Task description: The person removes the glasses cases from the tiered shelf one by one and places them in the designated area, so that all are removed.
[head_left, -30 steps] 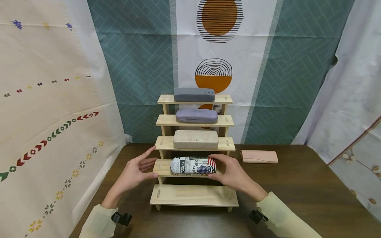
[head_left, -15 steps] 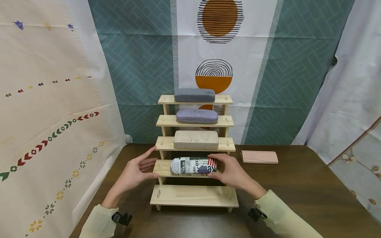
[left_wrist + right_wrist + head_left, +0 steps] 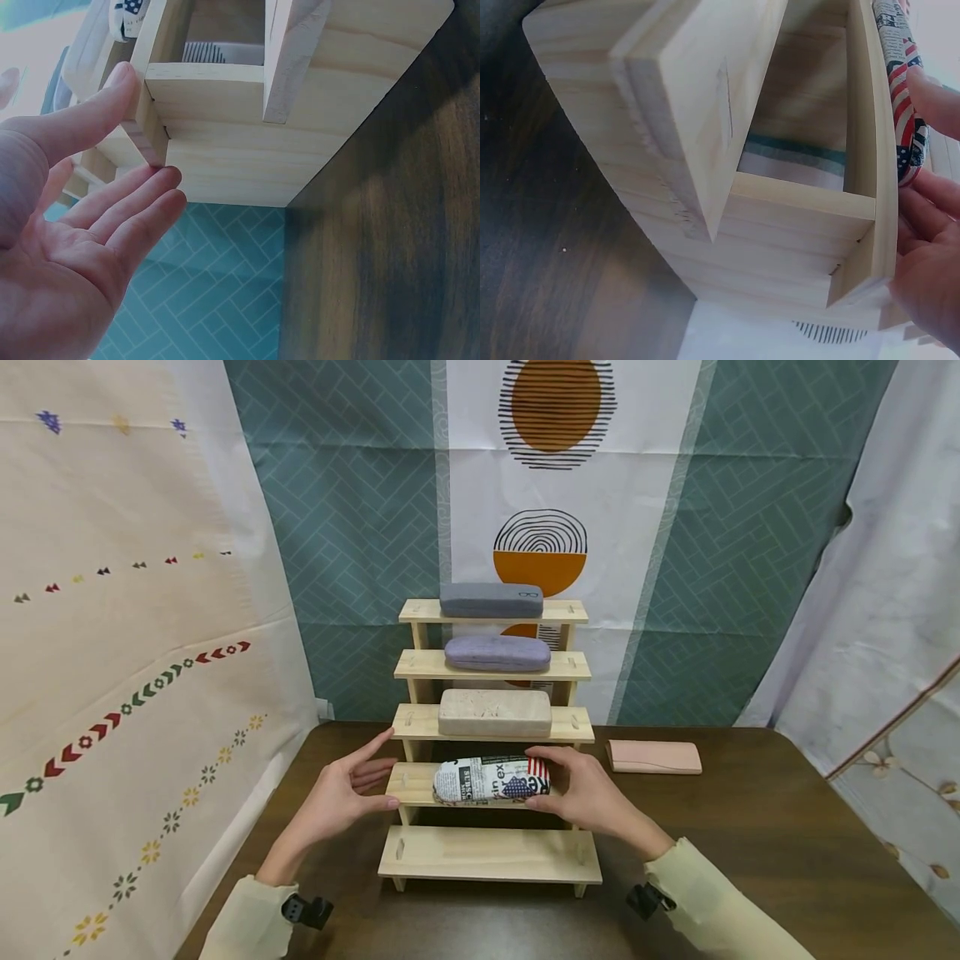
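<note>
A glasses case with newspaper and American-flag print (image 3: 487, 779) lies along the second shelf from the bottom of a stepped wooden rack (image 3: 487, 852). My right hand (image 3: 585, 789) grips its right end, thumb in front and fingers behind. The flag stripes and thumb also show in the right wrist view, beside the shelf edge. My left hand (image 3: 341, 793) is at the left end of the same shelf, fingers extended. In the left wrist view, the thumb and fingertips of the left hand (image 3: 90, 202) touch the board's end; a gap separates this hand from the case.
Higher shelves carry a beige case (image 3: 494, 712), a purple case (image 3: 497, 653) and, on top, a grey-blue case (image 3: 491, 600). To the rack's right, a pink case (image 3: 653, 757) lies on the dark wooden table (image 3: 720, 852). Patterned cloths (image 3: 330, 527) hang behind and at both sides.
The printed case has shifted slightly to the right along its shelf, with my right hand on it. My left hand stays at the shelf's end.
</note>
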The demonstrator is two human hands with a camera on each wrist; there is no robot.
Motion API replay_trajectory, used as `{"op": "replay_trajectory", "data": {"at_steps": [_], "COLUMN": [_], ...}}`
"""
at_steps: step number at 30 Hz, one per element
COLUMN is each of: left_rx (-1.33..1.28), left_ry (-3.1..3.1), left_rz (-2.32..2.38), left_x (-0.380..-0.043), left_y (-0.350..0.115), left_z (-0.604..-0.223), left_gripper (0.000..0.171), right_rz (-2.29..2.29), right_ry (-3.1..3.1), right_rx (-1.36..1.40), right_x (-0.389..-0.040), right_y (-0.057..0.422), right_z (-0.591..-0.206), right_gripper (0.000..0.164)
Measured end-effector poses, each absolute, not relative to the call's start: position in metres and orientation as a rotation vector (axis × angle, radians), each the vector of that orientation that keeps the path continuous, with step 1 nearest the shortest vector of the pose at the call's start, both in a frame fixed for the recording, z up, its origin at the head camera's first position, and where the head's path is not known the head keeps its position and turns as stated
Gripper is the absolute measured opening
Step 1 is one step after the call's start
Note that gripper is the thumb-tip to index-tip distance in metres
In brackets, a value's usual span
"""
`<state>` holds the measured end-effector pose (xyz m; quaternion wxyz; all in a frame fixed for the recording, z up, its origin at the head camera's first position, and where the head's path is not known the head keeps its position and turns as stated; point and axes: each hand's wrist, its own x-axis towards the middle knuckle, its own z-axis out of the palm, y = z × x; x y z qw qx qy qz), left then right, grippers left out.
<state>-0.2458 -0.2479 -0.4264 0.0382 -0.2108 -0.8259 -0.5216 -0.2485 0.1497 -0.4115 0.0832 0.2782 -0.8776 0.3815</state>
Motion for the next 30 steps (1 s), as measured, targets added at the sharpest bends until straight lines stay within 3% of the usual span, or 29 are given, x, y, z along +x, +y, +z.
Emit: {"op": "replay_trajectory", "data": {"at_steps": [30], "left_rx": [-0.656], "left_ry": [-2.521], "left_rz": [-1.615], "left_x": [-0.2451], "left_y": [-0.2479], "left_z": [-0.4265], "left_gripper": [0.104], "right_rz": [1.206], "right_ry": [-2.658], "right_rx": [0.813], "right_x": [-0.2522], "right_y": [0.1468], "right_z": [-0.4117], "right_gripper": [0.067]}}
